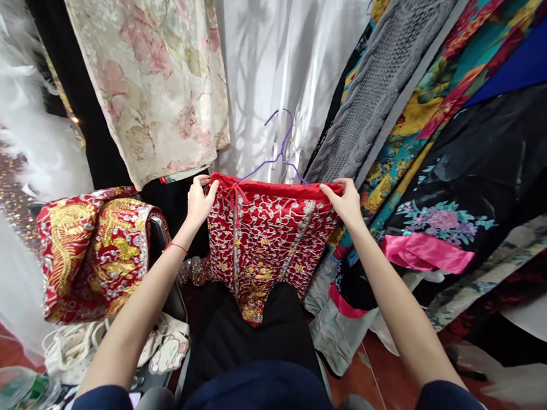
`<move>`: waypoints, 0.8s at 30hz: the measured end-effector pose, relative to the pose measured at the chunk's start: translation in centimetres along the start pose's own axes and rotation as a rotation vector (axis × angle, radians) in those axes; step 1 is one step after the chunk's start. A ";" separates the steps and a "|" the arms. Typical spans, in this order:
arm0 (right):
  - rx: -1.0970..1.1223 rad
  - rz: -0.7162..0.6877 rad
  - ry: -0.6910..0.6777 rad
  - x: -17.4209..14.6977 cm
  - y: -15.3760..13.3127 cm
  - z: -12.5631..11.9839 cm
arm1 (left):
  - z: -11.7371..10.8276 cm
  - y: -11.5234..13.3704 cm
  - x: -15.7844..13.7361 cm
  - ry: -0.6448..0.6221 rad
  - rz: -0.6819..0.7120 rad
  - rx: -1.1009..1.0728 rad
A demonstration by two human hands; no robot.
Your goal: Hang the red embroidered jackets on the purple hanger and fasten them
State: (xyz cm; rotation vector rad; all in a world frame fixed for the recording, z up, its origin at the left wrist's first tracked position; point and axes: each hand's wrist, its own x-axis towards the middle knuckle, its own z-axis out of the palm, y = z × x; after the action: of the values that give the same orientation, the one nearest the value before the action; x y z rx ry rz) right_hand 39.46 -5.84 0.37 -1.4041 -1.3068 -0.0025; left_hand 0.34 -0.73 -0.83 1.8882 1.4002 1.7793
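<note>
Red garment [270, 236] hangs above tiled floor [356, 381], white curtain [250, 65] behind.

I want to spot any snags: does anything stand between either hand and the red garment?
Nothing visible does. The left hand and right hand each hold a top corner of the red garment directly; the purple hanger sticks up between them, clear of both.

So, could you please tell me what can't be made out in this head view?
All in the head view:
- Red embroidered garment: its far side, hidden behind its front.
- Purple hanger: its lower part, lost at the garment's top edge.
- Left hand and right hand: some fingertips, hidden behind the fabric.
- Pale floral cloth: its upper end, cut off by the top edge.
- Plastic bottle: its label, too blurred to read.
</note>
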 end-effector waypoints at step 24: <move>-0.408 -1.185 -0.687 -27.3 -24.5 25.2 | -22.8 2.3 -16.0 -0.274 -0.396 0.901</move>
State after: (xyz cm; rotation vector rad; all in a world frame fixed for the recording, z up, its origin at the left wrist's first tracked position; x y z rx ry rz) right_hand -3.42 -13.59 -8.94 -0.7412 -2.6719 -0.6583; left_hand -15.41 -23.63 -4.08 1.8608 2.4730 0.6926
